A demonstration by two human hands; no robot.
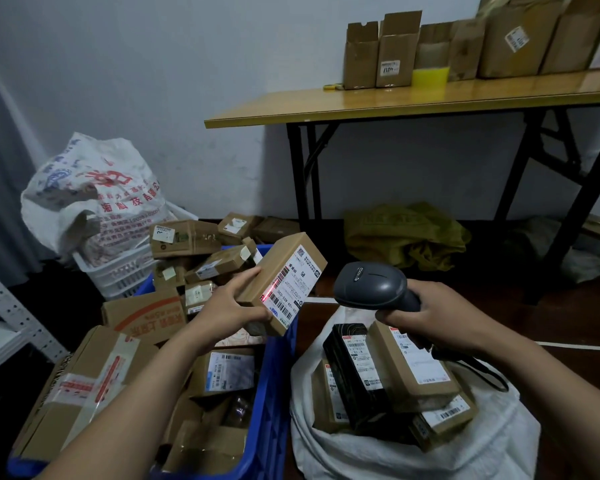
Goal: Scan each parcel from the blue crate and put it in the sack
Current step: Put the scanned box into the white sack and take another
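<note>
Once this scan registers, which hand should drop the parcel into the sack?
Left. The left hand grips the parcel near the white sack; the right hand is occupied holding the scanner.

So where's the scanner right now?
Right of centre in the head view, the right hand grips the scanner above the white sack, facing the parcel in the left hand.

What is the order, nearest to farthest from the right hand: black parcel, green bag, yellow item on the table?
1. black parcel, in the sack, just beneath.
2. green bag, under the table.
3. yellow item, on the table, at the back.
</note>
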